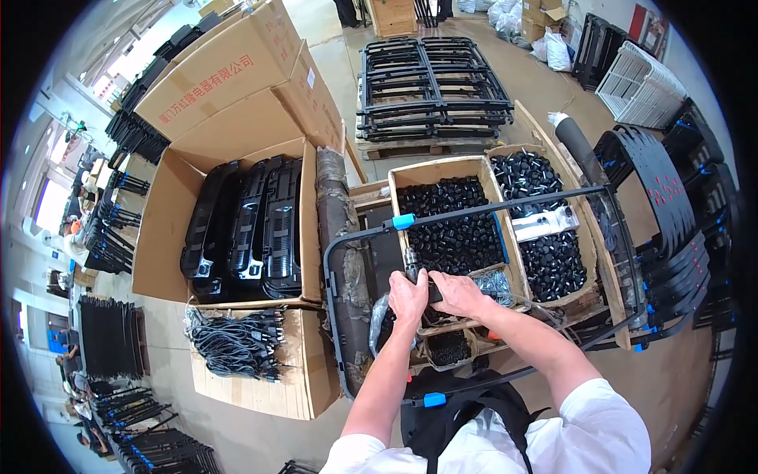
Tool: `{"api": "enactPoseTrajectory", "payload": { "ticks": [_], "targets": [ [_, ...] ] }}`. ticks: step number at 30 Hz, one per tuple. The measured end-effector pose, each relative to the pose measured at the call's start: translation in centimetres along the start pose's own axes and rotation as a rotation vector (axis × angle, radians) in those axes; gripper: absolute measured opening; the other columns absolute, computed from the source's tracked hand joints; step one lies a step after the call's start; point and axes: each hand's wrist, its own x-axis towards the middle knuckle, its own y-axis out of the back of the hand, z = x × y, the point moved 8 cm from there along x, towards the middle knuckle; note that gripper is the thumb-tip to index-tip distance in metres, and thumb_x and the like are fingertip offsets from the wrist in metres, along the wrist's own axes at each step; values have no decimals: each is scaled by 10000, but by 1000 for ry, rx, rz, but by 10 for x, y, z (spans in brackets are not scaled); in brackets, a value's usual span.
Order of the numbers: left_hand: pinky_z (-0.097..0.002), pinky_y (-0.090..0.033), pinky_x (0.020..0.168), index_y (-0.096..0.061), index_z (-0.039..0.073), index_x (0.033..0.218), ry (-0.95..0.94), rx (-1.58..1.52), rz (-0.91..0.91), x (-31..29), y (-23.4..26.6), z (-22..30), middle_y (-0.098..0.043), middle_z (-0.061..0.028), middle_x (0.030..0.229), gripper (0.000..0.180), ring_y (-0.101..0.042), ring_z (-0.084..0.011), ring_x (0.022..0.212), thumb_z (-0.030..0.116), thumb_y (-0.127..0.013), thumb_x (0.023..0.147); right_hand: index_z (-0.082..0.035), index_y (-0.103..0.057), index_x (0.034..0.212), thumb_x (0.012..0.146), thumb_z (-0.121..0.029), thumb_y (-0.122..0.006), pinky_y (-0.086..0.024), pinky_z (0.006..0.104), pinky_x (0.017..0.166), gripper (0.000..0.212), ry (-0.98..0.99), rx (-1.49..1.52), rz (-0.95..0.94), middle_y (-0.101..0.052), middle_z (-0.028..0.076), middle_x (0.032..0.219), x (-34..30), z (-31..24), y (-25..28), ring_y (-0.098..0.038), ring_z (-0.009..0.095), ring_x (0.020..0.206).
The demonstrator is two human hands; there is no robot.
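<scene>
My left hand [408, 296] is closed round a dark power screwdriver [411, 261], whose metal nose points away from me. Beside it, my right hand [458, 295] is closed too, its fingers curled against the tool's dark body; most of its grip is hidden. Under and around both hands spreads a large black tubular frame [505, 207] with rounded corners, lying across the work stand. Blue clips sit on it: one far blue clip [403, 222] and one near blue clip [435, 400]. Just beyond the hands, a wooden bin [392, 183] holds many small black caps [450, 229].
Right of it stands another bin of black caps [525, 174] with a clear bag [545, 223] on them. Screws [493, 284] and a small box of dark bits [448, 347] lie close by. At left are a carton of black panels [251, 221] and bundled cables [237, 344]. Stacked frames [434, 87] stand beyond.
</scene>
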Motion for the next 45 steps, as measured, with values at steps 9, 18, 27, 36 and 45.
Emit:
{"api": "enactPoseTrajectory", "payload": {
  "ticks": [9,18,27,36,45],
  "targets": [
    [-553,-526,918,-607,-39,1043,-34,8,4,4,0,-1,-682,-291,1085,569,-682,-493,1021,494,-763,916,6,-468,1411,813,-278,-839,-581,502,941,759,-5,26,-23,-707,262,1189,1,3,-3,-706,438,1080],
    [-557,-529,922,-592,-29,1077,-22,31,-20,12,-3,1,-674,-280,1123,570,-680,-491,1042,486,-769,909,-5,-482,1372,776,-253,-849,-588,497,902,742,-21,57,12,-729,255,1141,8,8,-4,-717,434,1056],
    [-561,-528,924,-571,-16,1082,-31,69,-37,23,-6,3,-667,-270,1137,574,-675,-491,1055,488,-774,898,-20,-468,1395,776,-250,-866,-583,510,914,771,-65,131,21,-722,270,1183,14,15,-5,-708,453,1079],
    [-552,-533,932,-581,-15,1090,-9,81,-45,30,-6,8,-676,-267,1146,578,-680,-479,1072,494,-773,890,-34,-460,1392,784,-255,-869,-580,517,896,766,-54,108,40,-728,257,1147,19,20,-5,-710,452,1064],
    [-554,-539,943,-585,-25,1113,2,77,-71,37,-8,11,-680,-278,1165,601,-684,-487,1082,503,-771,894,-42,-500,1354,792,-262,-855,-570,507,930,700,-36,83,52,-704,221,1180,24,14,5,-692,429,1101]
  ]
}}
